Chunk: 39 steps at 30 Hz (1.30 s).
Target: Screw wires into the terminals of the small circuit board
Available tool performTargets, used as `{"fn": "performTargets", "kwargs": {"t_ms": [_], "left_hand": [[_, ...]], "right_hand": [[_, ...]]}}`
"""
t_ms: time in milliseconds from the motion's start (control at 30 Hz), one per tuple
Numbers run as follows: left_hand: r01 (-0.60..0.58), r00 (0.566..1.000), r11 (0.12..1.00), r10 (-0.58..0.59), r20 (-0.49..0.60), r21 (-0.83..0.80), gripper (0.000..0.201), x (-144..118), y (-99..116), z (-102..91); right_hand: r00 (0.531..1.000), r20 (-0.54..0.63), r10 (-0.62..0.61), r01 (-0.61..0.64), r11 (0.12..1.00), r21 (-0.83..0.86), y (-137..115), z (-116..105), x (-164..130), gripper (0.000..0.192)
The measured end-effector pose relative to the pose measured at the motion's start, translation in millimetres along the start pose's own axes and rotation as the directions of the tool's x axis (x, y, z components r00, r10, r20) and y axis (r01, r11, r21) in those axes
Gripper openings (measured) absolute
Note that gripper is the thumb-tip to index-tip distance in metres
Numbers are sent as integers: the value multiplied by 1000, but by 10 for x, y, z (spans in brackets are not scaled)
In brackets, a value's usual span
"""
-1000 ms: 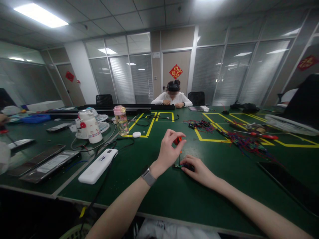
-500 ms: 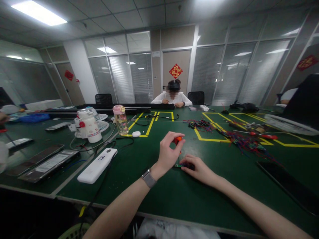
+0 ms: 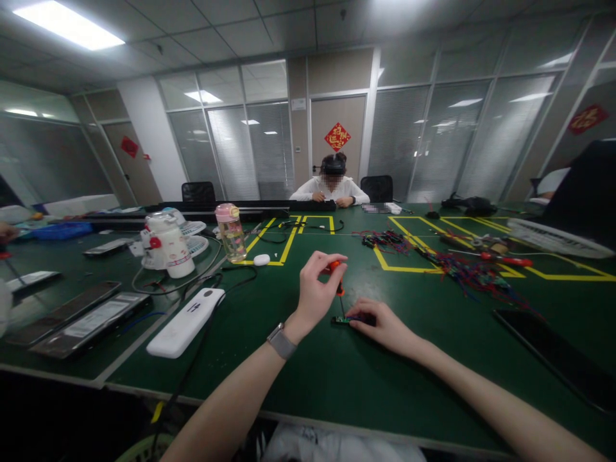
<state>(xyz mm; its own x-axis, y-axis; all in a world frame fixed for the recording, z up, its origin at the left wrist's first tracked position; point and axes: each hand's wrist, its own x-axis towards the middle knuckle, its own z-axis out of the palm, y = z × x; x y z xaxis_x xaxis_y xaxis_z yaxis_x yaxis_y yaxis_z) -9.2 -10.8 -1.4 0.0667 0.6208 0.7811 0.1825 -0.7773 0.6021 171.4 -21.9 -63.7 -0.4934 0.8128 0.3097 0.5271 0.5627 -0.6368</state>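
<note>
My left hand (image 3: 315,289), with a watch on its wrist, pinches the orange handle of a screwdriver (image 3: 340,287) between thumb and fingers. The shaft points down and leans slightly, its tip at a small green circuit board (image 3: 341,319) on the table. Whether the tip touches the board or a screw is too small to tell. My right hand (image 3: 380,324) rests on the table and grips the board's right end with thumb and fingers. Thin dark, red and blue wires run under those fingers, partly hidden.
Bundles of red and blue wires with small boards (image 3: 469,273) lie to the right, near a phone (image 3: 539,353). At left stand a white bottle (image 3: 176,247), a pink-lidded bottle (image 3: 231,234) and a white power bank (image 3: 187,323). Across the table (image 3: 289,398) sits a person (image 3: 330,186).
My left hand has moved a little left with the screwdriver, whose handle now tilts left of its tip. More of the board's left end shows. My right hand stays in place.
</note>
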Motion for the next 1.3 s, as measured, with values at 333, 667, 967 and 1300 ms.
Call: {"fn": "performTargets", "kwargs": {"t_ms": [333, 667, 967, 1300], "left_hand": [[3, 989, 998, 5, 146, -59, 35, 0, -14, -36], [-26, 995, 998, 22, 93, 49, 21, 41, -39, -52], [-39, 992, 999, 39, 117, -2, 29, 36, -22, -80], [-168, 978, 979, 151, 142, 115, 27, 7, -4, -79]], "right_hand": [[1000, -4, 10, -10, 1000, 5, -12, 8, 7, 14], [998, 20, 62, -63, 998, 31, -2, -6, 26, 15], [996, 32, 83, -83, 996, 12, 33, -10, 28, 19], [988, 90, 127, -127, 992, -14, -6, -124, 27, 20]]}}
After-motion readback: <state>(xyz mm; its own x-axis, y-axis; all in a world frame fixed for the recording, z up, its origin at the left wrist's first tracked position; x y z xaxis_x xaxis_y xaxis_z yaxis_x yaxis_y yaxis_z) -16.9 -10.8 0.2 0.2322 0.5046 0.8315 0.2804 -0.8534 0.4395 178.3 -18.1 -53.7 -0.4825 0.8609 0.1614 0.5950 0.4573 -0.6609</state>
